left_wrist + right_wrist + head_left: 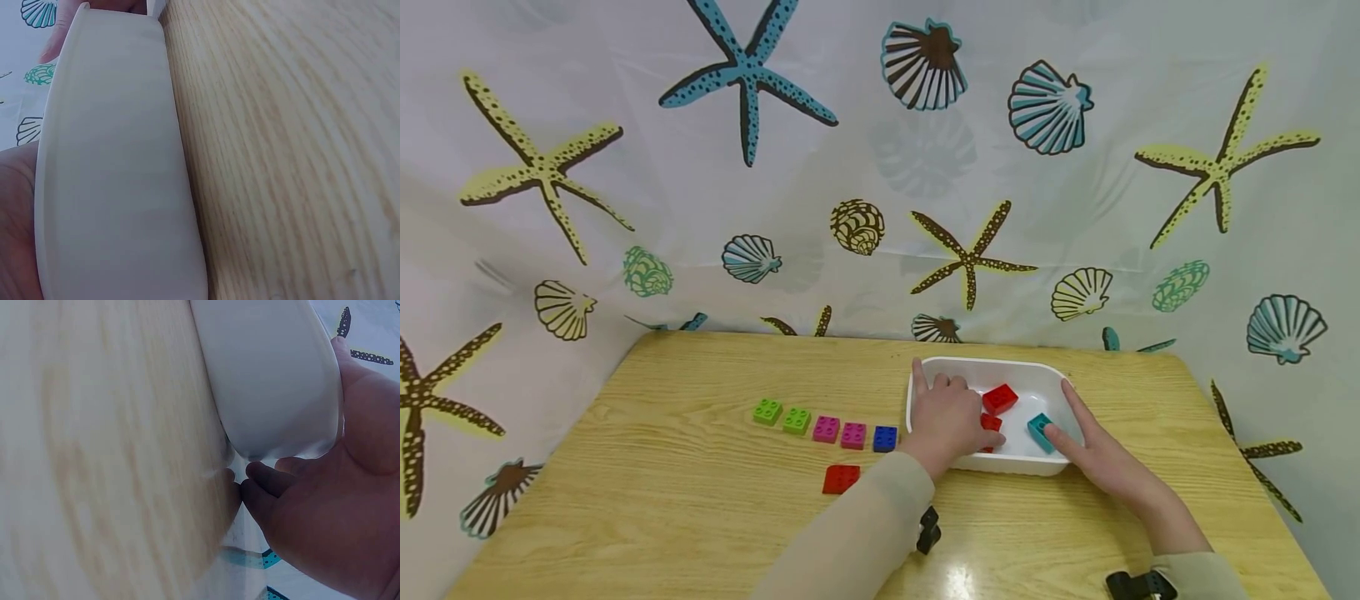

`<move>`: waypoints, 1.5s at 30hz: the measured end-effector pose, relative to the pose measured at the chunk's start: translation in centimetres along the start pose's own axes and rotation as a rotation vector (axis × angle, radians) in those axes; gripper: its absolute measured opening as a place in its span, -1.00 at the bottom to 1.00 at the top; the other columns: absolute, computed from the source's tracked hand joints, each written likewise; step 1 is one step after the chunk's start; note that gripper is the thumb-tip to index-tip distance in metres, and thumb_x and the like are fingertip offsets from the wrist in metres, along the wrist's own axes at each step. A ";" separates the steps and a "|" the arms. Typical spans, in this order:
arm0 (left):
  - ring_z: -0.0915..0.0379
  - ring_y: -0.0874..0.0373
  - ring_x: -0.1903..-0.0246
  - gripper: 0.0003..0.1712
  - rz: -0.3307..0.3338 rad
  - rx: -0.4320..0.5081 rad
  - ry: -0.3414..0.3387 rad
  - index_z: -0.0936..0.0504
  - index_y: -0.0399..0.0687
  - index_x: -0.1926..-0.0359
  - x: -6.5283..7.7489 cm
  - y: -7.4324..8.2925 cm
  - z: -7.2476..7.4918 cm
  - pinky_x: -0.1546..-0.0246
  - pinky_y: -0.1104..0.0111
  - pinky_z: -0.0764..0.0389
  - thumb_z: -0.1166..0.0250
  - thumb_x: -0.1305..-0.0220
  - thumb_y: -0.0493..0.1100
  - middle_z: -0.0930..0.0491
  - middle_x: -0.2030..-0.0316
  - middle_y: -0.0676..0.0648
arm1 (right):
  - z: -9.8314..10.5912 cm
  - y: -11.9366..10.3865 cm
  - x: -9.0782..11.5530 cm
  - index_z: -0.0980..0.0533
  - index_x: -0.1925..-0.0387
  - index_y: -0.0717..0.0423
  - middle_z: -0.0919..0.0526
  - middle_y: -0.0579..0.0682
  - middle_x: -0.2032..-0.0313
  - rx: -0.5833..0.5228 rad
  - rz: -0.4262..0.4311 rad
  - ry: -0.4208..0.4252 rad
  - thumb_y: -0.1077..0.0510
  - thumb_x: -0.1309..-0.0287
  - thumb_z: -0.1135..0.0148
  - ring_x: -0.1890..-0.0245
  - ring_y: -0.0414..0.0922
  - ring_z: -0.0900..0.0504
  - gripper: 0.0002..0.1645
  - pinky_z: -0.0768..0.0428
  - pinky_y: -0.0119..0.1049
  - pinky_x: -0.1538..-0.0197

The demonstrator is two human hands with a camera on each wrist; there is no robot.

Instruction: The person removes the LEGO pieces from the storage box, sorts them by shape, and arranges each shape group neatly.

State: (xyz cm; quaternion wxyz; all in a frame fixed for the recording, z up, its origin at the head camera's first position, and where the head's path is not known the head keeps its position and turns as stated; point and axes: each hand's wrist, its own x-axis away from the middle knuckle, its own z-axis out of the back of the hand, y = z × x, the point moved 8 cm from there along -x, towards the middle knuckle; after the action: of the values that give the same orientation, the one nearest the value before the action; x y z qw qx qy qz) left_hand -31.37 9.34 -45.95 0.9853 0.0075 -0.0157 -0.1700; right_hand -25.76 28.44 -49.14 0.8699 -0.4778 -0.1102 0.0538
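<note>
A white plastic tray [1015,463] stands on the table, with red toy bricks [1000,399] and a teal brick [1041,432] inside. My left hand [946,417] reaches over the near wall into the tray's left part, one finger stretched toward the far left rim. Its other fingers bend down inside beside a partly covered red brick [991,422]; I cannot tell whether they hold a brick. At the tray's right end, my right hand [1108,462] grips the rim, thumb inside by the teal brick. The right wrist view shows its fingers outside, against the tray wall [269,381].
Left of the tray runs a row of bricks: two lime green [767,412], two pink [826,429] and one blue [885,438]. Nearer me lies a flat red piece [840,479], partly behind my left sleeve [865,521]. A patterned curtain [820,183] hangs behind the table.
</note>
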 end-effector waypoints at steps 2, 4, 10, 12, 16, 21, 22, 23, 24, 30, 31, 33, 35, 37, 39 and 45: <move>-0.36 0.00 -0.16 -0.49 -0.002 0.000 -0.005 -0.76 0.30 0.34 0.0 0.0 0.0 -0.38 -0.33 0.43 -0.32 -0.04 0.53 -0.58 0.09 0.05 | 0.0 0.0 0.0 0.40 -0.59 -0.37 0.33 0.20 -0.58 0.003 0.002 0.001 -0.20 -0.49 -0.03 -0.53 0.34 0.26 0.00 0.11 0.44 -0.39; -0.36 0.02 -0.14 -0.54 -0.005 0.003 -0.008 -0.76 0.31 0.34 0.0 0.0 -0.1 -0.37 -0.33 0.43 -0.34 -0.06 0.49 -0.57 0.12 0.07 | 0.0 0.1 -0.1 0.41 -0.59 -0.37 0.33 0.19 -0.59 0.004 0.002 0.002 -0.20 -0.49 -0.03 -0.53 0.34 0.26 0.00 0.11 0.44 -0.39; -0.40 0.06 -0.07 -0.65 -0.016 0.033 -0.014 -0.76 0.28 0.31 0.0 0.0 0.0 -0.36 -0.33 0.48 -0.37 -0.13 0.35 -0.60 0.29 0.12 | 0.0 0.2 -0.1 0.41 -0.59 -0.40 0.33 0.19 -0.59 0.009 0.000 0.005 -0.21 -0.48 -0.04 -0.53 0.35 0.27 0.01 0.10 0.47 -0.37; -0.43 0.08 -0.04 -0.66 -0.019 0.041 -0.013 -0.75 0.28 0.29 0.0 -0.1 0.0 -0.37 -0.32 0.49 -0.36 -0.15 0.35 -0.59 0.38 0.14 | 0.0 0.2 -0.2 0.41 -0.58 -0.41 0.33 0.18 -0.59 0.008 0.002 0.004 -0.21 -0.48 -0.04 -0.53 0.35 0.27 0.00 0.10 0.46 -0.37; -0.45 0.12 0.08 -0.70 -0.029 0.064 -0.005 -0.71 0.29 0.31 0.1 -0.1 0.1 -0.39 -0.28 0.48 -0.35 -0.18 0.32 -0.51 0.56 0.20 | 0.0 0.1 -0.2 0.40 -0.58 -0.43 0.34 0.17 -0.59 -0.006 0.007 0.002 -0.20 -0.49 -0.04 -0.53 0.33 0.28 -0.01 0.12 0.46 -0.38; -0.46 0.14 0.19 -0.73 -0.045 0.104 0.018 -0.67 0.27 0.33 0.5 -0.2 0.6 -0.42 -0.24 0.44 -0.36 -0.21 0.28 -0.47 0.64 0.23 | 0.0 0.1 -0.2 0.40 -0.58 -0.43 0.34 0.17 -0.59 0.002 0.007 0.004 -0.21 -0.48 -0.04 -0.53 0.34 0.29 -0.01 0.12 0.47 -0.37; -0.46 0.14 0.19 -0.74 -0.047 0.118 0.025 -0.68 0.27 0.30 0.6 -0.3 0.8 -0.42 -0.23 0.44 -0.37 -0.21 0.27 -0.48 0.62 0.23 | 0.0 0.1 -0.3 0.40 -0.58 -0.43 0.34 0.17 -0.59 0.008 0.005 0.004 -0.21 -0.48 -0.04 -0.53 0.34 0.29 0.00 0.12 0.48 -0.37; -0.47 0.14 0.19 -0.73 -0.050 0.132 0.034 -0.68 0.26 0.27 0.7 -0.3 0.9 -0.42 -0.23 0.43 -0.38 -0.20 0.26 -0.50 0.60 0.24 | 0.0 0.1 -0.3 0.40 -0.58 -0.43 0.35 0.17 -0.59 0.012 0.001 0.004 -0.22 -0.48 -0.03 -0.53 0.34 0.29 0.00 0.12 0.48 -0.36; -0.47 0.14 0.19 -0.72 -0.054 0.147 0.040 -0.69 0.25 0.24 0.8 -0.3 1.1 -0.43 -0.23 0.43 -0.39 -0.20 0.26 -0.51 0.57 0.24 | 0.0 0.1 -0.3 0.41 -0.58 -0.42 0.35 0.17 -0.59 0.015 -0.003 0.003 -0.23 -0.48 -0.03 -0.53 0.35 0.29 0.00 0.12 0.48 -0.36; -0.49 0.14 0.14 -0.68 -0.065 0.225 0.073 -0.69 0.24 0.13 1.6 -0.9 2.4 -0.43 -0.24 0.35 -0.44 -0.18 0.21 -0.62 0.38 0.22 | -0.1 0.2 -0.4 0.43 -0.58 -0.42 0.37 0.17 -0.59 0.005 -0.018 -0.011 -0.25 -0.48 -0.02 -0.52 0.35 0.29 0.00 0.13 0.48 -0.36; -0.49 0.14 0.12 -0.68 -0.065 0.235 0.078 -0.70 0.24 0.11 1.8 -1.1 2.7 -0.43 -0.24 0.33 -0.44 -0.19 0.20 -0.64 0.33 0.21 | -0.1 0.2 -0.3 0.43 -0.58 -0.41 0.37 0.17 -0.59 0.004 -0.017 -0.012 -0.24 -0.48 -0.02 -0.52 0.35 0.30 0.01 0.13 0.48 -0.37; -0.49 0.13 0.07 -0.66 -0.069 0.247 0.092 -0.71 0.25 0.04 2.1 -1.4 3.2 -0.43 -0.24 0.30 -0.43 -0.21 0.19 -0.66 0.24 0.19 | -0.1 0.1 -0.3 0.43 -0.58 -0.40 0.38 0.17 -0.59 -0.002 -0.016 -0.015 -0.23 -0.48 -0.02 -0.52 0.35 0.30 0.01 0.13 0.47 -0.37; -0.50 0.13 0.02 -0.63 -0.076 0.251 0.105 -0.71 0.26 -0.02 2.6 -1.8 3.9 -0.44 -0.24 0.27 -0.41 -0.23 0.18 -0.68 0.16 0.18 | -0.1 0.1 -0.3 0.43 -0.58 -0.38 0.38 0.18 -0.59 -0.003 -0.017 -0.017 -0.23 -0.48 -0.02 -0.52 0.36 0.31 0.01 0.13 0.48 -0.36; -0.50 0.12 -0.02 -0.62 -0.087 0.248 0.130 -0.70 0.25 -0.05 3.1 -2.2 4.7 -0.43 -0.24 0.21 -0.39 -0.25 0.18 -0.68 0.10 0.16 | -0.2 0.2 -0.4 0.44 -0.58 -0.38 0.38 0.19 -0.58 -0.008 -0.021 -0.022 -0.23 -0.48 -0.01 -0.52 0.36 0.31 0.01 0.13 0.49 -0.36; -0.51 0.11 -0.02 -0.60 -0.100 0.240 0.158 -0.70 0.25 -0.07 3.8 -2.8 5.6 -0.43 -0.23 0.16 -0.38 -0.26 0.18 -0.67 0.06 0.15 | -0.2 0.2 -0.4 0.44 -0.58 -0.38 0.39 0.19 -0.58 -0.011 -0.024 -0.024 -0.24 -0.48 -0.01 -0.52 0.36 0.32 0.01 0.13 0.50 -0.35; -0.50 0.06 0.02 -0.61 -0.129 0.230 0.232 -0.69 0.25 -0.11 5.5 -4.7 7.8 -0.43 -0.18 0.05 -0.36 -0.30 0.16 -0.66 0.08 0.12 | -0.3 0.2 -0.4 0.45 -0.57 -0.40 0.41 0.17 -0.58 -0.023 -0.021 -0.028 -0.23 -0.50 0.01 -0.52 0.35 0.35 0.00 0.15 0.50 -0.35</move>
State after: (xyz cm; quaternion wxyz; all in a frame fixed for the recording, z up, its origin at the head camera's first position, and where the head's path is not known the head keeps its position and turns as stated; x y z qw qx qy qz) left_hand -27.99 2.95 -38.09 0.9602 0.1409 0.0791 -0.2279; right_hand -26.12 28.25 -49.53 0.8633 -0.4856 -0.1282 0.0500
